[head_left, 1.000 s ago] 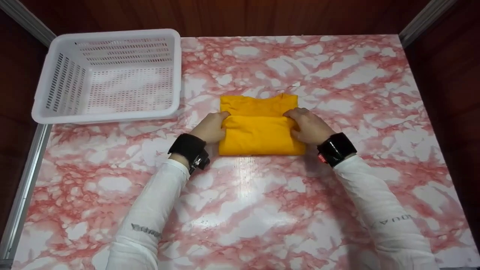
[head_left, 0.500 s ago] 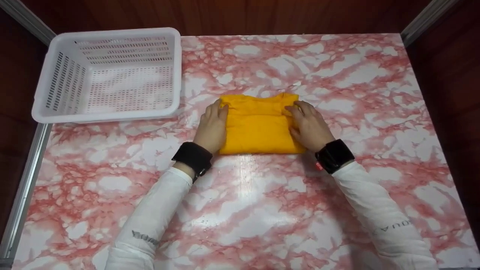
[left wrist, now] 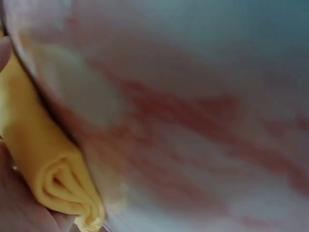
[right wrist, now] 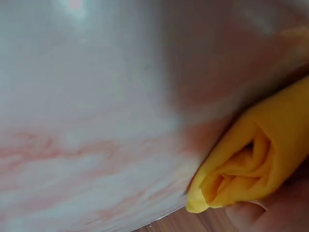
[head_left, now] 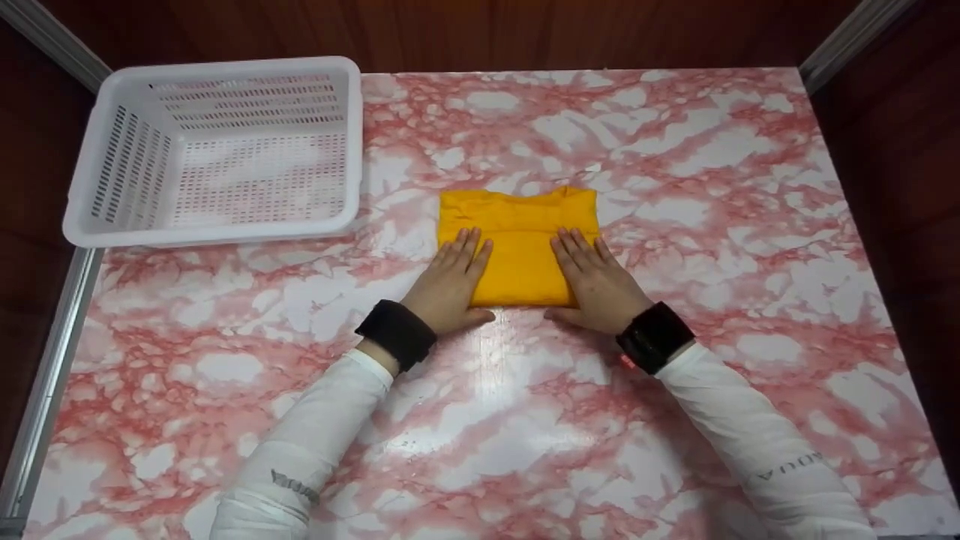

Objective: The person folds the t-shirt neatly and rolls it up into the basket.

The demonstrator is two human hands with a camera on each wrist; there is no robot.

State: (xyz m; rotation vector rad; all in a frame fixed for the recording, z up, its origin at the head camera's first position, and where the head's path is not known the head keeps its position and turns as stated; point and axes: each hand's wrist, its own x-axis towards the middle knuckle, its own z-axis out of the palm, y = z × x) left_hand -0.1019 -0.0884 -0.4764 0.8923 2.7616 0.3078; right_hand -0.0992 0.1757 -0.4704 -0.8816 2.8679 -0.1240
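Observation:
A folded yellow shirt (head_left: pixel 519 262) lies near the middle of the table, its curved neckline edge pointing away from me. My left hand (head_left: pixel 448 289) rests flat over its left side, fingers straight and thumb along the near edge. On the right side my right hand (head_left: pixel 602 291) lies the same way, thumb towards the other thumb. Layers rolled into a fold show at the end of the shirt (left wrist: pixel 53 164) in the left wrist view. The right wrist view shows similar layers in the shirt (right wrist: pixel 260 154), with part of the hand beneath.
A white plastic basket (head_left: pixel 352 165) with slotted walls stands at the back left, nothing inside it. The red-and-white marbled table (head_left: pixel 495 442) spreads around the shirt. Dark wood panels (head_left: pixel 480 34) border the table at the back and sides.
Both hands have let go of the shirt's side edges, opened out, and come nearer and inward to lie flat on its near part. The shirt stays in place.

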